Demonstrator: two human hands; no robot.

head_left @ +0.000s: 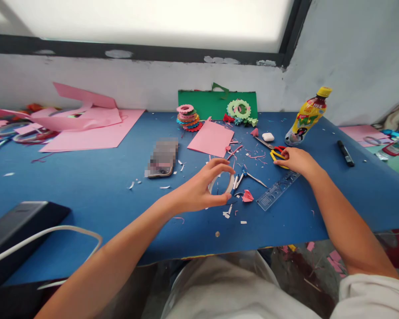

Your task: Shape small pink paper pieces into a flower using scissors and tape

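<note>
My left hand grips a roll of clear tape, thumb and fingers wrapped round its ring, just above the blue table. My right hand rests on the yellow and red handles of a pair of scissors, fingers curled over them. A clear plastic ruler lies right below that hand. A small folded pink paper piece sits between the tape and the ruler, among several paper scraps.
A phone lies left of centre, a pink square sheet behind the tape. Paper rosettes, a green sheet and wreath stand at the wall. A drink bottle, marker, white eraser, pink sheets and a dark box surround.
</note>
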